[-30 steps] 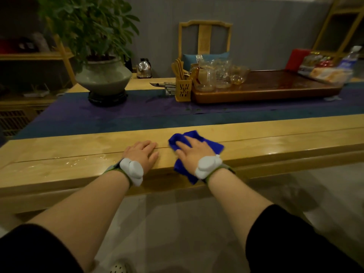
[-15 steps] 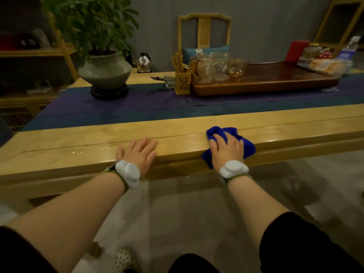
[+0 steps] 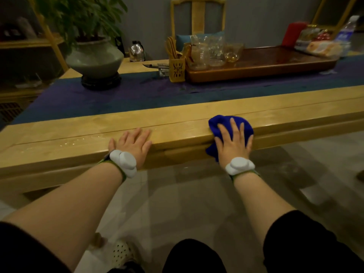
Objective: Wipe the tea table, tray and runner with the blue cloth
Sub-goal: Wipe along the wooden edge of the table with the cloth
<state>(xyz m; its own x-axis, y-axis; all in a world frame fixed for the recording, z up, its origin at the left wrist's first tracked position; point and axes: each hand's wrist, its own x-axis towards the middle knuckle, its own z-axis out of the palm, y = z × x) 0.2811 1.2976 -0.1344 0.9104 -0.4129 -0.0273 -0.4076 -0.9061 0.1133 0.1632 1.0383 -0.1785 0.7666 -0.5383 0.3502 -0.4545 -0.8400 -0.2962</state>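
Pressed flat under the right hand point(image 3: 233, 141), fingers straight and spread, not curled round it: blue cloth point(image 3: 228, 123), bunched on the near edge of the tea table point(image 3: 177, 123), draped over the lip with one corner hanging down below. No clear long axis to the crumpled cloth; running roughly from the tabletop down over the front edge, much of it hidden beneath the palm. Left hand point(image 3: 132, 141) laid flat on the same edge, well apart to the left, fingers straight, holding nothing. Faint wet specks glinting on the wood left of that hand. White pods strapped on both wrists. Beyond, purple and blue runner point(image 3: 118, 95) lying lengthwise along the table, left to right. On it, long dark wooden tray point(image 3: 275, 66) with the same left-right axis, its right end blurred behind packets. Glassware point(image 3: 208, 52) clustered at the tray's left end, hard to separate piece by piece. Potted plant point(image 3: 94, 56) at far left, foliage cut off by the frame.
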